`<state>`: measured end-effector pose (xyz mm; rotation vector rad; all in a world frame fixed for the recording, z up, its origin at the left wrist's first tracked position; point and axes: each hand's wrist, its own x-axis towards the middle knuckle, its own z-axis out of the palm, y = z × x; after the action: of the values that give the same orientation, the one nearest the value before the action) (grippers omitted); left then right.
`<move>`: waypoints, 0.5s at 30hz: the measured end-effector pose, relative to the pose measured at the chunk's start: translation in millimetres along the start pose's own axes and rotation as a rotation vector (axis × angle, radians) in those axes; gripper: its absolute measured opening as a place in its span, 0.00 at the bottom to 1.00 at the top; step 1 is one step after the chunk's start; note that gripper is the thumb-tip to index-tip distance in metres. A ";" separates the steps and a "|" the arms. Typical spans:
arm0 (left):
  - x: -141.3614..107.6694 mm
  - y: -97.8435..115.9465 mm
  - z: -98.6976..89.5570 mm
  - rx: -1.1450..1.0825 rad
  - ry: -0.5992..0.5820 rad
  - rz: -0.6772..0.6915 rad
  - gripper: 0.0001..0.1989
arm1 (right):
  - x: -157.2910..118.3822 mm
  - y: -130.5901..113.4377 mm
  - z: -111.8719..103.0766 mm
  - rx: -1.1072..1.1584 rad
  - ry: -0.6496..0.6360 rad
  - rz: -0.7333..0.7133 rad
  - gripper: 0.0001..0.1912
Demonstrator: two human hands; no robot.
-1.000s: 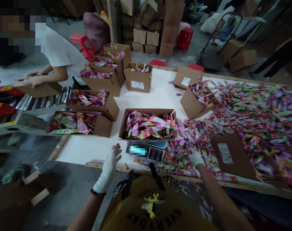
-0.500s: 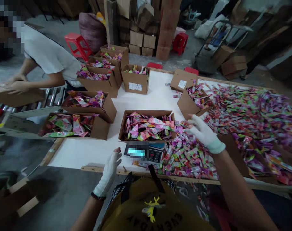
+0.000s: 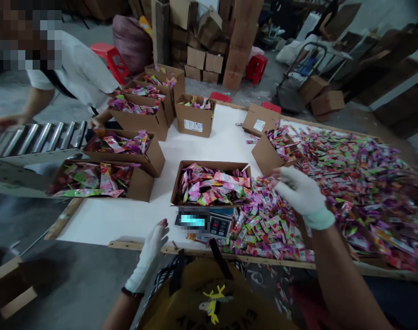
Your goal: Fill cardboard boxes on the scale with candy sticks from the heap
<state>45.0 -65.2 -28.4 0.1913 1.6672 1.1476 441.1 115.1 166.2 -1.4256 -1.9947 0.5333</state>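
An open cardboard box (image 3: 176, 195) filled with colourful candy packets (image 3: 229, 178) rests on a digital scale (image 3: 220, 226), its display lit. My left hand (image 3: 153, 247), in a white glove with bare fingertips, hovers near the table's front edge, left of the scale. It is open and empty. My right hand (image 3: 300, 190), gloved too, hangs above the loose packets (image 3: 264, 224) to the right of that box. Its fingers are loosely bent and apart, with nothing visible in them. A tilted box (image 3: 265, 153) spilling packets stands just beyond it.
More filled boxes (image 3: 140, 181) line the table's left side. A co-worker (image 3: 81, 64) stands by a roller conveyor (image 3: 43, 137) there, one hand at a box. Packets (image 3: 349, 156) heap across the right side. Behind are a flattened carton (image 3: 260, 120), red stools (image 3: 257, 68) and a trolley (image 3: 298, 78).
My right hand has shifted slightly right and its fingers have curled somewhat. The co-worker's carton has left the conveyor, and one of their hands has moved to the boxes on the table.
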 end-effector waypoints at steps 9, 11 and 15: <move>8.1 16.1 11.9 0.002 -0.062 0.084 0.39 | 30.2 -44.4 57.9 -0.482 -0.199 -0.168 0.21; 11.2 19.2 7.1 -0.017 -0.036 0.077 0.39 | 19.9 -30.0 30.0 -0.414 -0.025 -0.125 0.21; 18.2 30.3 -1.7 -0.064 0.021 0.043 0.35 | -9.3 24.4 -24.8 -0.491 0.102 0.085 0.23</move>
<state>23.8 -39.0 -17.6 0.1761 1.6492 1.2376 477.1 113.8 166.2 -1.7891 -2.0747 -0.0057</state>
